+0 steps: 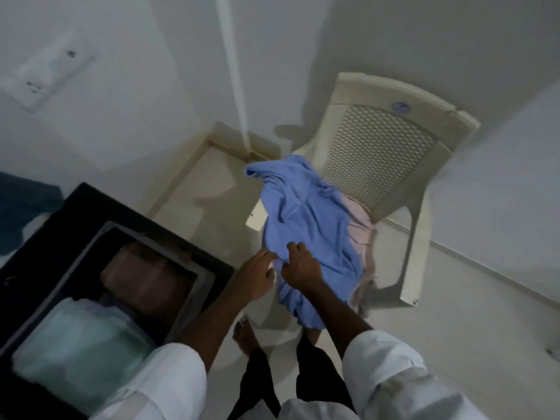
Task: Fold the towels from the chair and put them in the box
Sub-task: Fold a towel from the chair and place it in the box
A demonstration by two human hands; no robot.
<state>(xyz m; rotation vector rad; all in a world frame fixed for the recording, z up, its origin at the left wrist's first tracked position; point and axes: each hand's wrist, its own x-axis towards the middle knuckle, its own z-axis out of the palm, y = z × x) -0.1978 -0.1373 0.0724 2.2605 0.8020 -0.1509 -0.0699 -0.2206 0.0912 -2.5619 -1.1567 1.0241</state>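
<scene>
Towel duty | blue towel (306, 225) is draped over chair (378, 153) seat, atop pink towel (362, 225) | near hem is pinched by left hand (257, 275) and right hand (300, 265) | soft, light, limp: corners are judged best gripped

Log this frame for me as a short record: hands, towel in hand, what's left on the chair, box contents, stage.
left hand: grips the blue towel at its near edge
right hand: grips the same towel beside it
blue towel: unfolded, draped over the chair seat
pink towel: under the blue one, on the chair
box: open, holds a brown towel and a pale green towel, both folded
stage: blue towel not yet folded
</scene>
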